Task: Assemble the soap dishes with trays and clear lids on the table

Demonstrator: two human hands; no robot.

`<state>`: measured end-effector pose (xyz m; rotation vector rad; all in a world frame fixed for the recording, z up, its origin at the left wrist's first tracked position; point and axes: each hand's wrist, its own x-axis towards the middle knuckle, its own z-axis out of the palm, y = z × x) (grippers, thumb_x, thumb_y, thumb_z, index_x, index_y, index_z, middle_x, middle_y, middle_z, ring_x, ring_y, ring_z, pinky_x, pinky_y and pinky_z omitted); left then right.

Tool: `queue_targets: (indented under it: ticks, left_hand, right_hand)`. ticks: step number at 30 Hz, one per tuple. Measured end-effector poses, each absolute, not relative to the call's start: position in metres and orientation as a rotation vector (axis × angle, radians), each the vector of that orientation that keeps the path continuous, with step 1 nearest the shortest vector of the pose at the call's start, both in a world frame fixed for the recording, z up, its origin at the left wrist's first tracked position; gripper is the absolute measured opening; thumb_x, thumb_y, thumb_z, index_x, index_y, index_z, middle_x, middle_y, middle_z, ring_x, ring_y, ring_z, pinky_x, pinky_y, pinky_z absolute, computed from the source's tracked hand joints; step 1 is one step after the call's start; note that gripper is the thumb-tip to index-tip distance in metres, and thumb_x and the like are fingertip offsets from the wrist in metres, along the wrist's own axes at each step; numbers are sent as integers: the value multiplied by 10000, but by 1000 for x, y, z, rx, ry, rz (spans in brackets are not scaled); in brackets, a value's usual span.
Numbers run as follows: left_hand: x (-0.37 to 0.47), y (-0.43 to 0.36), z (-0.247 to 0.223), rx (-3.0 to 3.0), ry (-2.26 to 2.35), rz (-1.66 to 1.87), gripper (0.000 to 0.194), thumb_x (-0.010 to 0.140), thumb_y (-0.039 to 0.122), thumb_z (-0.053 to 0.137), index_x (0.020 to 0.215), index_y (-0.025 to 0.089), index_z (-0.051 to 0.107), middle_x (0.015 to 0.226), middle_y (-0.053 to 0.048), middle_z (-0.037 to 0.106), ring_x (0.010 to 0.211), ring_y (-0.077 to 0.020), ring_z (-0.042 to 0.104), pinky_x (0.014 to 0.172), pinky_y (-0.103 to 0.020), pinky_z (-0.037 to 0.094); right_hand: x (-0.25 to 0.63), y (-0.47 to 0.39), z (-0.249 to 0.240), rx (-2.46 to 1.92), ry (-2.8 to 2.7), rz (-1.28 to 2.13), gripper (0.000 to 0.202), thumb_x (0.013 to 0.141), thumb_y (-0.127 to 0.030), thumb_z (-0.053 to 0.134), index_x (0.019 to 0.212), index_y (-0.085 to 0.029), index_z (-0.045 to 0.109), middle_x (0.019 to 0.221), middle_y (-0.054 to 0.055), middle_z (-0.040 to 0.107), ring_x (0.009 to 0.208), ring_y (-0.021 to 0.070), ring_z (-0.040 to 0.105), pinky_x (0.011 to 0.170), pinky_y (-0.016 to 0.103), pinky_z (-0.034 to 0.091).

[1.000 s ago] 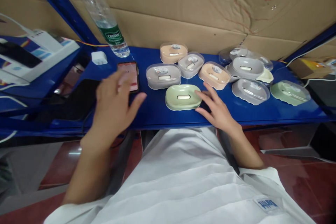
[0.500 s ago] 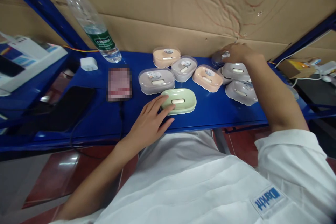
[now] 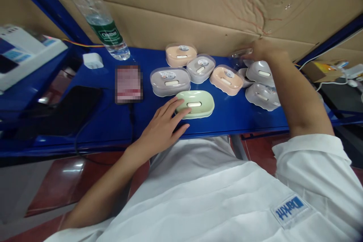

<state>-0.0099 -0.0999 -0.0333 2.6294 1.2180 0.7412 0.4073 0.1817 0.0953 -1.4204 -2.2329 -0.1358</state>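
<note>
A light green soap dish (image 3: 202, 110) with a white oblong piece in its middle sits near the table's front edge, no cover over it. The outstretched fingers of my left hand (image 3: 167, 124) rest on its left side. At the back right, against the cardboard, my right hand (image 3: 265, 51) pinches a clear plastic lid (image 3: 238, 56), which is tilted and a little blurred. Part of that hand's grip is hidden. Just below it are grey soap boxes, one (image 3: 259, 72) behind another (image 3: 263, 96), partly covered by my right forearm.
Mid-table stand lidded soap boxes: peach (image 3: 180, 56), grey (image 3: 170, 82), smaller grey (image 3: 200, 69) and peach (image 3: 227, 80). To the left are a water bottle (image 3: 109, 36), a white adapter (image 3: 93, 61), a pixelated pink item (image 3: 129, 83) and a black phone-like slab (image 3: 72, 111). Cardboard (image 3: 170, 11) closes the back.
My right hand has tilted and raised the clear lid slightly. My left hand stays on the green soap dish. The whole view has shifted a little.
</note>
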Motion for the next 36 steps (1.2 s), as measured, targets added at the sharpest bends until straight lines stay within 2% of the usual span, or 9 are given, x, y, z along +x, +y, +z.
queue_targets:
  ticks: [4,7,9,12,16,20,23,30,36]
  left_hand:
    - [-10,-100,-34,2604,1160,792,455,1123,347,599,1541,167,612,1677,-222,518,1663,-414,387,1331,-666,420]
    - [-11,-101,-33,2582,1104,886,404,1118,311,620,1507,202,621,1613,-177,577,1636,-378,437,1328,-610,456]
    - [-12,-102,-33,2527,1135,972,408,1101,286,656,1502,239,599,1575,-156,588,1565,-340,531,1304,-576,498]
    - [-12,-103,-34,2436,1205,1121,522,1058,296,740,1535,268,529,1577,-167,540,1514,-324,578,1289,-568,516]
    - [-12,-101,-36,2333,1157,1221,760,1028,377,794,1657,315,372,1727,-195,365,1627,-365,449,1277,-595,522]
    - [-14,-99,-35,2357,1185,1111,736,1056,428,752,1683,332,379,1753,-180,376,1649,-368,427,1305,-613,481]
    - [-14,-100,-34,2372,1216,1027,635,1067,420,737,1633,318,467,1706,-161,466,1616,-352,482,1309,-594,480]
    - [-14,-103,-33,2324,1185,1040,544,1074,397,729,1559,291,507,1662,-152,518,1548,-302,570,1229,-509,575]
    - [-14,-103,-28,2442,1170,1081,426,1052,389,765,1420,277,582,1614,-139,572,1527,-300,583,1296,-542,504]
  right_hand:
    - [382,120,110,-1580,-2247,-365,745,1103,-565,377,1233,47,782,1326,198,776,1344,256,684,1058,368,455]
    - [345,41,98,-1429,-2196,-605,578,1214,-428,307,1548,-131,674,1424,164,738,1417,301,641,1136,427,480]
    - [317,-11,79,-1171,-2233,-671,474,1186,-292,390,1547,-217,688,1260,143,780,1227,292,737,1050,454,584]
    - [285,-60,47,-1031,-2365,-589,508,1147,-191,415,1534,-395,673,1315,43,781,1207,262,738,1002,427,615]
    - [270,-65,24,-1150,-2459,-495,523,1115,-126,482,1575,-313,647,1477,76,730,1284,290,694,1058,465,598]
    - [272,-55,16,-1045,-2531,-244,421,1151,-307,569,1553,-240,671,1510,102,714,1352,303,678,1148,491,579]
    - [279,-57,10,-889,-2534,198,563,1124,-496,631,1637,-267,593,1604,116,646,1488,306,612,1259,515,513]
    - [298,-69,-7,-931,-2382,561,695,1110,-563,626,1744,-343,445,1855,90,297,1722,332,301,1388,577,334]
    - [307,-84,-14,-1006,-2229,495,563,1098,-500,671,1643,-380,595,1773,59,464,1623,323,494,1354,555,426]
